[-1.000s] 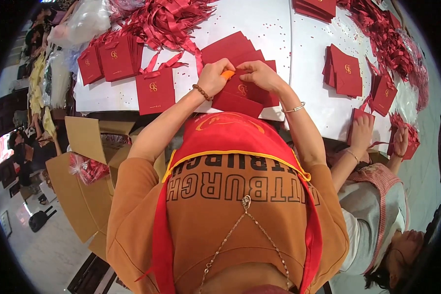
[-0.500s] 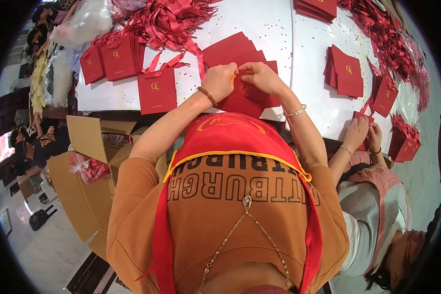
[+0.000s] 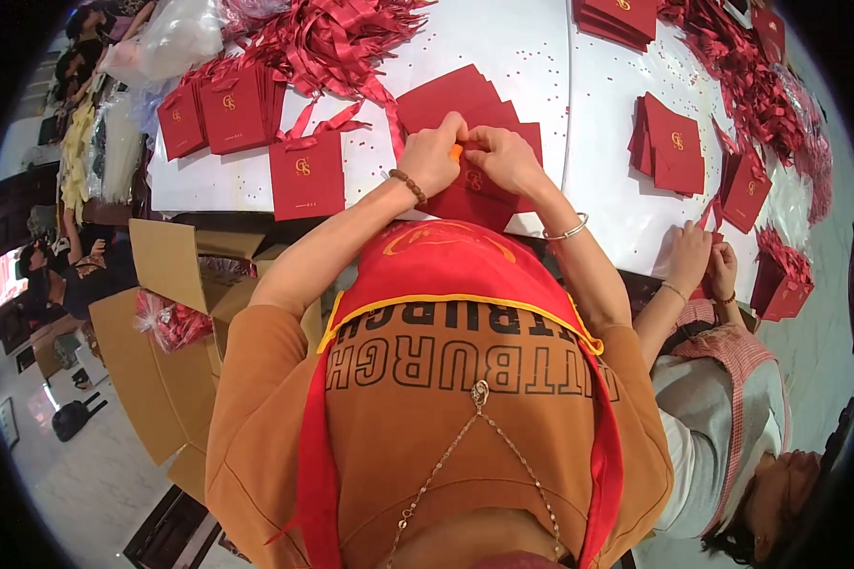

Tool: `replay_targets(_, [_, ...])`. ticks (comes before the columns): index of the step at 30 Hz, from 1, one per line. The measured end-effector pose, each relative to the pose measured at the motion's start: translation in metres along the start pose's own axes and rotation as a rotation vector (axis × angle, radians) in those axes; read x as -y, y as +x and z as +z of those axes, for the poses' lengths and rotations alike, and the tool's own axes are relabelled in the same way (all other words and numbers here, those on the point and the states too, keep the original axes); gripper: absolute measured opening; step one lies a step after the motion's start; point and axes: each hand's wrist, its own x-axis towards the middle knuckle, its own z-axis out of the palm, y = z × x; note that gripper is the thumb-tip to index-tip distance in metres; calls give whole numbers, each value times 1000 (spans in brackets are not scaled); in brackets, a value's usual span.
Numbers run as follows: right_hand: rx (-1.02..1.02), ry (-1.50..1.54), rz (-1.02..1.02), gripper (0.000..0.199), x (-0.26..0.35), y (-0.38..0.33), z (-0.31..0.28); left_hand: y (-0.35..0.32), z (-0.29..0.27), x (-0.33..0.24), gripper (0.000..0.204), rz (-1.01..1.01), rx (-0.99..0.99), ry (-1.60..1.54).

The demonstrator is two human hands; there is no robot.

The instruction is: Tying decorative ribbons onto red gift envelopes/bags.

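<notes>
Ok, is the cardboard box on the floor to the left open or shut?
Open. The cardboard box has its flaps folded out, and a clear bag of red items shows inside.

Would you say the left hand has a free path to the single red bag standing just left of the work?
Probably yes. The left hand is on the flat bag, pinching something small and orange with the right hand. The standing bag is close, with only bare table and a loose ribbon between.

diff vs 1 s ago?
Little: both hands, left hand and right hand, stay pinched together on the red bag, the small orange piece between them. The co-worker's hands drew together, lower right. Stacks on the table unchanged.
</notes>
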Motion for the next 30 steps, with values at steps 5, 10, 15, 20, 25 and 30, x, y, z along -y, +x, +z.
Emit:
replay_targets(5, [28, -73, -33, 27, 10, -5, -2, -5, 10, 9, 21, 223, -86, 82])
replay_targets(10, [-76, 92, -135, 19, 4, -9, -3, -2, -10, 6, 17, 65, -62, -54])
replay_targets(15, [-195, -230, -274, 15, 6, -17, 2, 16, -31, 17, 22, 84, 33, 243])
replay_targets(20, [-371, -355, -478, 13, 11, -30, 14, 50, -53, 21, 24, 94, 732, 299])
replay_targets(25, [-346, -377, -536, 11, 13, -32, 18, 67, -56, 15, 14, 72, 1074, 113])
replay_targets(30, [-344, -389, -541, 10, 12, -31, 17, 58, -46, 20, 16, 177, 793, 214])
